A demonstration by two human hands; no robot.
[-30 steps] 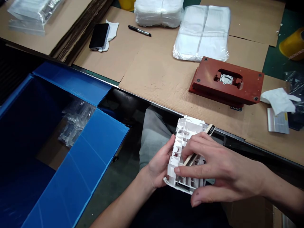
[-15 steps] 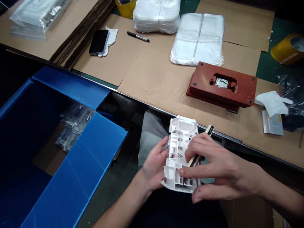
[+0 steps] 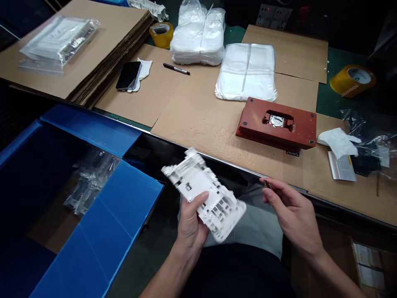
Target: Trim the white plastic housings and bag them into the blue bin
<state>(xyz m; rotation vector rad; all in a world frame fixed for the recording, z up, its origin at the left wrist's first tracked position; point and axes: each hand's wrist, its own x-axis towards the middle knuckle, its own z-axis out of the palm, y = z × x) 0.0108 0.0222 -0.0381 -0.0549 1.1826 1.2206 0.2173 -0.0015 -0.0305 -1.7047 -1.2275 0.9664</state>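
Note:
My left hand (image 3: 192, 223) is closed round a white plastic part (image 3: 203, 190), its thumb across the flat face. The part is tilted over my lap, with small slots and cut-outs showing towards its lower end. Off to the right, apart from the part, my right hand (image 3: 290, 211) pinches a craft knife (image 3: 267, 184) between thumb and fingers. Only a small dark bit of the knife shows; the hand hides the rest.
On the cardboard-covered table (image 3: 198, 120) sit a red-brown fixture (image 3: 257, 120), bagged white stacks (image 3: 245, 72), a marker (image 3: 176, 68), a phone (image 3: 128, 76), tape rolls (image 3: 353, 80) and a white glove (image 3: 338, 141). An open blue box (image 3: 102, 223) with clear-bagged parts stands at left.
The white part has been turned over from its ribbed side to its flatter face, and tilted. My right hand has moved away from it with the knife. The view has shifted slightly.

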